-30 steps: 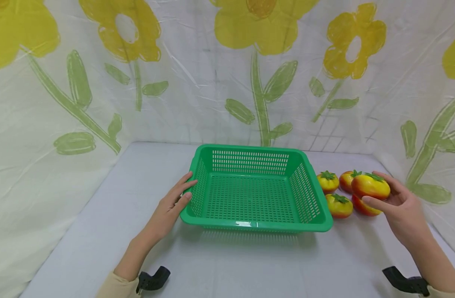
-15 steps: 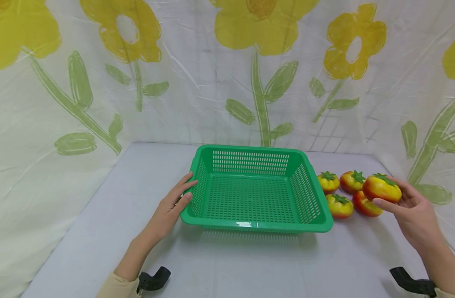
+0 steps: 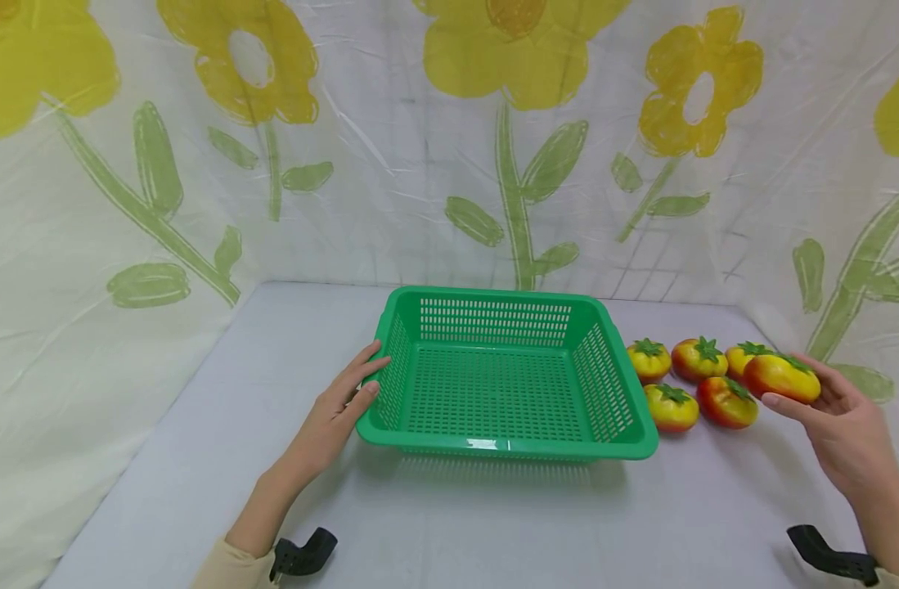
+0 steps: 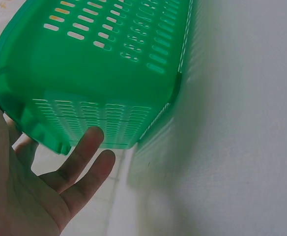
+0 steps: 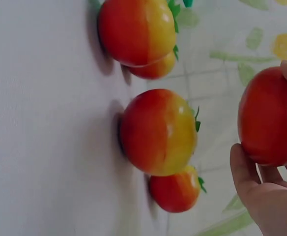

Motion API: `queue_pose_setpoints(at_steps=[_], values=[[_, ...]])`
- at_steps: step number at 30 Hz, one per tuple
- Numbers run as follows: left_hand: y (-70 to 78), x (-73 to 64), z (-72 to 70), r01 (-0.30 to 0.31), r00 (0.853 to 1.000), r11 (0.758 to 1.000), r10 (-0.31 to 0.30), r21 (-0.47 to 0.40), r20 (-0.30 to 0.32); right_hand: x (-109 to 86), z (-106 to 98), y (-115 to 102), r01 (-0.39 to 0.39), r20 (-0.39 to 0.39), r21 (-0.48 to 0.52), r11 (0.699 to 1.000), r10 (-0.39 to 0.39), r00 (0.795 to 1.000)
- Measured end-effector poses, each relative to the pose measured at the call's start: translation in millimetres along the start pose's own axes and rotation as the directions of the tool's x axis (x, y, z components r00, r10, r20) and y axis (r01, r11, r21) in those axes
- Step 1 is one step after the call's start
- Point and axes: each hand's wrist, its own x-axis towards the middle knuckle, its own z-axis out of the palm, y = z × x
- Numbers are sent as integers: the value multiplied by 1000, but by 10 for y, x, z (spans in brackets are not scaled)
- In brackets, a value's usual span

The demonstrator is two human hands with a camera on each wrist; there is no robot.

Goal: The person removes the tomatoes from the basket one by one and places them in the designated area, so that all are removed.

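Observation:
My left hand [image 3: 339,413] rests at the left rim of a green slotted plastic basket [image 3: 504,446], its fingers fairly straight over the edge. In the left wrist view two fingers [image 4: 92,147] extend free beside the basket's outer wall. At the far right my right hand [image 3: 850,425] grips a red and yellow tomato [image 3: 782,378] with a green leafy top. The right wrist view shows this tomato [image 5: 269,118] held between thumb and fingers, raised off the table. Several similar tomatoes [image 3: 727,402] sit on the table between the basket and my right hand.
The basket stands mid-table, its inside floor bare. A white cloth [image 3: 456,523] covers the table. Behind and at both sides hangs a pale curtain [image 3: 375,180] with printed yellow flowers. Black camera mounts [image 3: 305,552] sit on both wrists.
My right hand has moved right and slightly down with the tomato in its grip, uncovering another tomato behind it. My left hand and the basket have stayed in place.

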Motion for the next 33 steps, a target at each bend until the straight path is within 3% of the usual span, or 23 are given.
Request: queue_pose_setpoints(at_steps=[4,10,17,25,33], values=[[-2,0,1,4,1000,1000,-4,2,0,24,-108,39,11,-22,-44,999,-12,1000],[-2,4,6,5,1000,1000,-5,11,0,78,-294,113,-39,-95,-239,970,17,995],[-6,4,5,5,1000,1000,-5,10,2,151,-501,247,-119,-143,-448,886,60,988],[-19,16,3,2,1000,1000,-2,14,0,187,-624,346,-97,-92,-610,786,51,994],[-15,10,8,-1,1000,1000,1,20,2,173,-681,408,-139,-91,-661,738,105,990]])
